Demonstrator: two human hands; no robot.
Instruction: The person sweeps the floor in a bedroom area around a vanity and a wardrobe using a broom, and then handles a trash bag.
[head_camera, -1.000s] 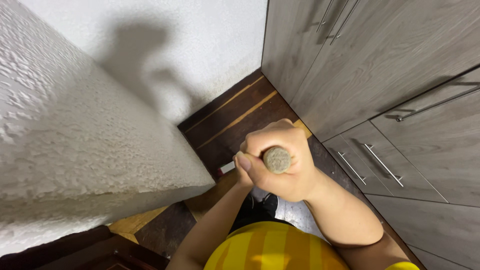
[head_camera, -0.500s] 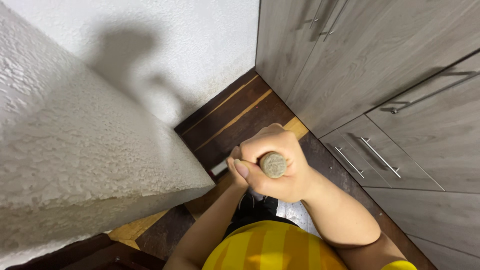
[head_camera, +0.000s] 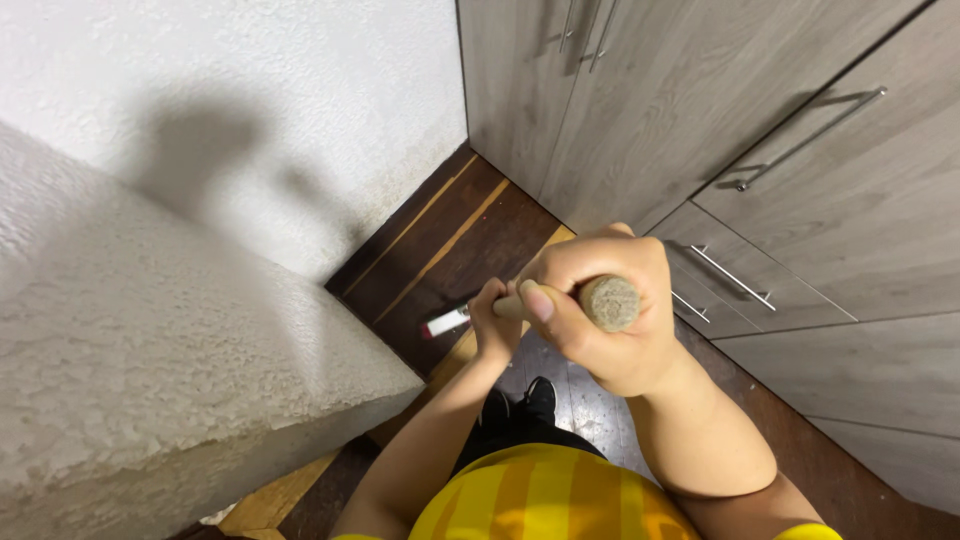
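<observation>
I look straight down a wooden pole (head_camera: 608, 302), seen end-on. My right hand (head_camera: 600, 320) is wrapped around its top end. My left hand (head_camera: 495, 325) grips the same pole lower down, just beyond the right hand. Far below, near the floor, the pole's lower part shows a white and red section (head_camera: 445, 322). The foot of the pole is mostly hidden behind my hands. My yellow striped shirt (head_camera: 545, 495) fills the bottom of the view.
A rough white wall (head_camera: 180, 330) juts out at left and meets another white wall (head_camera: 300, 100) behind. Grey wooden cabinets with metal handles (head_camera: 760, 180) stand at right. Dark wood floor (head_camera: 450, 240) lies between them, with my black shoes (head_camera: 515, 405) below.
The view has shifted slightly, so the hands and pole end sit a little further right and lower. Both hands keep the same grip.
</observation>
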